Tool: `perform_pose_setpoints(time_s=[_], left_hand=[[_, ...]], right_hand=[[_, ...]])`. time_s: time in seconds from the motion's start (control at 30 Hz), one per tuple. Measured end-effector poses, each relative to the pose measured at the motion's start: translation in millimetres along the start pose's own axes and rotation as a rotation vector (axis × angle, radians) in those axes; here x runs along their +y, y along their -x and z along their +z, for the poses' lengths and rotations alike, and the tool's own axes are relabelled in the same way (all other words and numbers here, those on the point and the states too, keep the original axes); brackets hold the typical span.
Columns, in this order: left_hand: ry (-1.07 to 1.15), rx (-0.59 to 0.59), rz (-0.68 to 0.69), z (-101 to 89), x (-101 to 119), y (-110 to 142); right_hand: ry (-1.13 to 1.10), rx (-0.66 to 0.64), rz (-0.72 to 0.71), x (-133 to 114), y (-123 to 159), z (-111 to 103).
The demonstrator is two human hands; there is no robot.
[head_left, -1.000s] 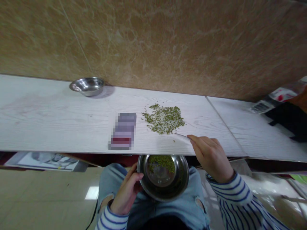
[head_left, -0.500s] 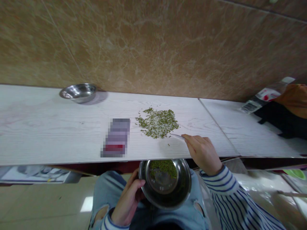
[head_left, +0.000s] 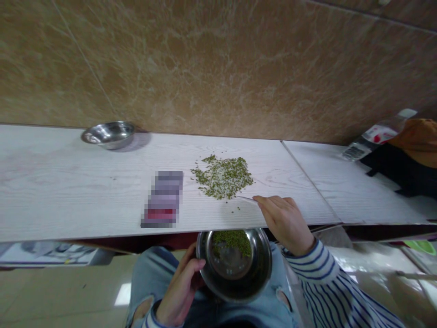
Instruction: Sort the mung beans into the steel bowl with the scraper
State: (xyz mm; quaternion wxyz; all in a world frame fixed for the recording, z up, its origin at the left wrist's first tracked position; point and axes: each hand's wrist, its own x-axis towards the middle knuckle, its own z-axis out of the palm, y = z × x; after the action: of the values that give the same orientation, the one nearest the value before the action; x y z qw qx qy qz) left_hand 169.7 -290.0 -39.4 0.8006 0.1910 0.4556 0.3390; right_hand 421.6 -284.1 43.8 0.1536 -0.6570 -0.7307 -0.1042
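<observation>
Small green beans point(head_left: 227, 176), perhaps mung beans, lie spread in a thin patch on the white wood-grain counter point(head_left: 85, 196). My right hand point(head_left: 285, 221) is closed round a thin metal utensil point(head_left: 245, 198), its tip at the near edge of the patch; whether it is a spoon I cannot tell. Below the counter's front edge, my left hand point(head_left: 184, 282) grips the left rim of a steel bowl point(head_left: 235, 291), thumb on the rim. The bowl is tilted over my lap, with more green beans point(head_left: 232, 241) gathered at its far side.
A second steel bowl point(head_left: 111, 135) stands by the wall at the back left. Left of the beans lies a blurred flat rectangular object point(head_left: 163, 198). At the far right a plastic bottle point(head_left: 377, 135) rests against a black and brown item point(head_left: 406, 159).
My right hand has drawn the utensil slightly left and towards me along the near edge of the patch. A few more beans lie loose there. The left hand and bowl stay put.
</observation>
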Motion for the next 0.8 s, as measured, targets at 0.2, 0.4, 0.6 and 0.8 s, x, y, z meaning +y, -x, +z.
perform_pose_setpoints(time_s=[0.2, 0.4, 0.6, 0.8], left_hand=[[0.003, 0.007, -0.003, -1.8, 2.5, 0.0], [-0.010, 0.002, 0.006, -0.1, 3.1, 0.0], [-0.002, 0.011, 0.010, -3.3, 1.5, -3.1], [0.004, -0.007, 0.000, -4.1, 3.1, 0.0]], right_hand=[[0.005, -0.026, 0.009, -1.5, -1.6, 2.9], [0.006, -0.026, 0.026, 1.8, -4.4, 6.4], [-0.012, -0.049, -0.015, 1.7, -7.2, 7.6], [-0.030, -0.044, -0.026, 2.2, -6.3, 7.2]])
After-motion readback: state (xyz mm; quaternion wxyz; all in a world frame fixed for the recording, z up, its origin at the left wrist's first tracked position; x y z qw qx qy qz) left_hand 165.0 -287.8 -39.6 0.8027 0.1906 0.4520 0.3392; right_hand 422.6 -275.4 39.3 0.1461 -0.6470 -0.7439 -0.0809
